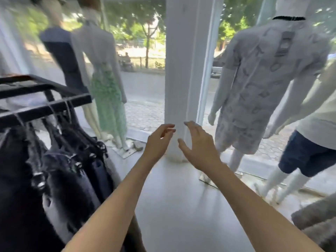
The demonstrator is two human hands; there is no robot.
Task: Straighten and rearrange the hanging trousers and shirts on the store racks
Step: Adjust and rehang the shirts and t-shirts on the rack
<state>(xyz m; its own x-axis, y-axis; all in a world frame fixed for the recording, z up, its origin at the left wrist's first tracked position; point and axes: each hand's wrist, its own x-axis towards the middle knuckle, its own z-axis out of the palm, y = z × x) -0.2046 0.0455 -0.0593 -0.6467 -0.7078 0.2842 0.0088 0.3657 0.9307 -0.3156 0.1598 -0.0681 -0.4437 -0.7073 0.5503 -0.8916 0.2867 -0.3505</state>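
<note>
Dark trousers hang from clip hangers on a black rack at the left. My left hand is raised in mid-air to the right of the rack, fingers loosely bent, holding nothing. My right hand hovers beside it with fingers spread, also empty. Both hands are in front of a white pillar and touch no garment. The picture is motion-blurred.
Mannequins stand at the shop window: one in a green dress and one in dark clothes at the left, one in a patterned grey outfit and one in navy shorts at the right. A grey fuzzy item lies at the lower right. The floor is pale.
</note>
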